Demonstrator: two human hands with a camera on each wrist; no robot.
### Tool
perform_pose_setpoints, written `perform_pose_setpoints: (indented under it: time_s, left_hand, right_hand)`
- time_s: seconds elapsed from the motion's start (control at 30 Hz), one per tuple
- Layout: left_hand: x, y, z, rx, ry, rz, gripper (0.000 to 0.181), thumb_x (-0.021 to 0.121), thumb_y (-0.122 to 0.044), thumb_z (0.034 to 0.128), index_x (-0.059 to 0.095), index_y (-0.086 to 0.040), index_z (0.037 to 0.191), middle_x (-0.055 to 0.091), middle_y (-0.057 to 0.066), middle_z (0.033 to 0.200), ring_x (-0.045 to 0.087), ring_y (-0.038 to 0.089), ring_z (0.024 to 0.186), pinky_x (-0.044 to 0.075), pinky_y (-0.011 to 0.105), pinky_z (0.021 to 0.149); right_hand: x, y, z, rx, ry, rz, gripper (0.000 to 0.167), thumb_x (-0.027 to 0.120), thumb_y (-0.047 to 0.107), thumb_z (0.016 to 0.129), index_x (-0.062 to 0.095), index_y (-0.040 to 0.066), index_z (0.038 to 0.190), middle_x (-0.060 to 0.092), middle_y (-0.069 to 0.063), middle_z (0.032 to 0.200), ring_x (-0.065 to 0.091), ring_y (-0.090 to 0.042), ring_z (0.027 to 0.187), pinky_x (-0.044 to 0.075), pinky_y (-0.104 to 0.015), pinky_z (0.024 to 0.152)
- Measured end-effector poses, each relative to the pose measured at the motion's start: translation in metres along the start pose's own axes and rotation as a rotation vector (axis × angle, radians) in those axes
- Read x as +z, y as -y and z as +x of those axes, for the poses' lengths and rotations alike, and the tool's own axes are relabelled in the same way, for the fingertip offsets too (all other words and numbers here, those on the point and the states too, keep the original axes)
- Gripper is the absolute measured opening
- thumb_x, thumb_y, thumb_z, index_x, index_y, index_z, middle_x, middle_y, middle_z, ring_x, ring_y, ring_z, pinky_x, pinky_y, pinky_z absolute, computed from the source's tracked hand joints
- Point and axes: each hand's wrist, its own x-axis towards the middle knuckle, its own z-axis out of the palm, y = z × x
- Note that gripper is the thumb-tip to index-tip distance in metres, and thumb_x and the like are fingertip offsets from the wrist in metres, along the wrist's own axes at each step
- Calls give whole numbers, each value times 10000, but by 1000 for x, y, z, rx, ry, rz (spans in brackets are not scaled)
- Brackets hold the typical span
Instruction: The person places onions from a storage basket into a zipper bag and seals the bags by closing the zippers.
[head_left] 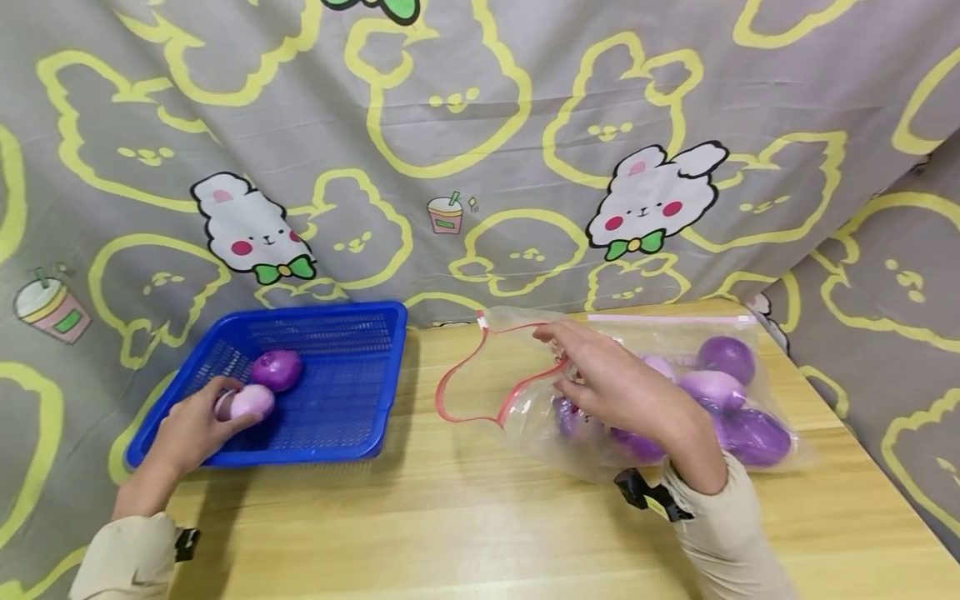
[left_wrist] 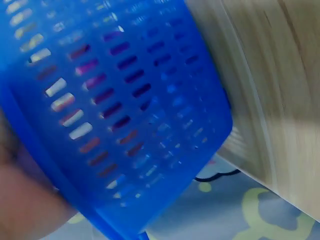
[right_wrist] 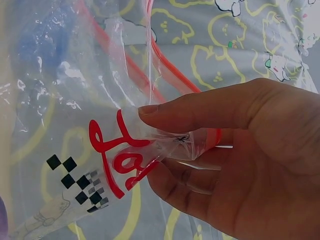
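My left hand (head_left: 193, 427) grips a pale purple onion (head_left: 253, 402) inside the left part of the blue plastic basket (head_left: 330, 454). Just behind it in the basket lies a darker, glossy purple onion (head_left: 277, 370). In the left wrist view the slotted basket wall (left_wrist: 165, 120) hides most of the hand. To the right, a clear zip bag (head_left: 540, 450) with a red-edged mouth lies on its side, several purple onions (head_left: 726, 360) in it. My right hand (right_wrist: 235, 145) pinches the bag's plastic near its mouth between thumb and fingers.
Both the basket and the bag are on a light wooden table (head_left: 450, 525). A grey patterned cloth (head_left: 450, 125) hangs right behind them and also along the right side. The table's right edge runs close past the bag.
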Motion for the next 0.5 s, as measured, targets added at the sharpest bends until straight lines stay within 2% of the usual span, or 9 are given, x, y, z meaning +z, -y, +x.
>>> perform_pose_setpoints:
  time_s: [0.1, 0.2, 0.3, 0.37, 0.5]
  left_hand:
    - [3, -12, 4, 70, -123, -28, 546, 867, -266, 772, 587, -42, 1184, 633, 280, 1084, 600, 461, 879, 448, 561, 624]
    - [3, -23, 6, 127, -188, -69, 533, 868, -138, 756, 602, -40, 1207, 607, 295, 1166, 567, 498, 1006, 432, 643, 741]
    - [5, -34, 5, 203, -227, -113, 552, 860, -25, 724, 617, -22, 1219, 575, 319, 1226, 515, 536, 1122, 396, 693, 848]
    - [6, -40, 3, 245, -243, -133, 568, 848, 7, 724, 616, -22, 1242, 549, 340, 1259, 493, 563, 1150, 380, 720, 869]
    - [6, -56, -1, 264, -280, -157, 600, 821, 48, 745, 609, -59, 1296, 461, 374, 1366, 462, 603, 1180, 378, 759, 870]
  right_hand:
    - [-3, -2, -2, 6, -9, -4, 596, 660, -16, 880, 439, 39, 1430, 555, -142, 1369, 633, -207, 1029, 527, -393, 851]
    - [-4, -3, -2, -7, -16, -15, 593, 652, -15, 878, 441, 39, 1430, 551, -130, 1375, 620, -210, 1040, 519, -393, 858]
    - [-3, -2, -1, -16, -17, -15, 591, 647, -14, 873, 446, 31, 1426, 550, -129, 1379, 615, -222, 1061, 515, -399, 874]
    - [-1, -1, -1, -18, -18, -19, 583, 652, -10, 871, 454, 25, 1419, 554, -131, 1376, 609, -234, 1071, 508, -412, 890]
    - [1, 0, 1, -27, -15, -34, 569, 656, 10, 874, 467, 15, 1410, 555, -126, 1383, 583, -251, 1127, 485, -439, 935]
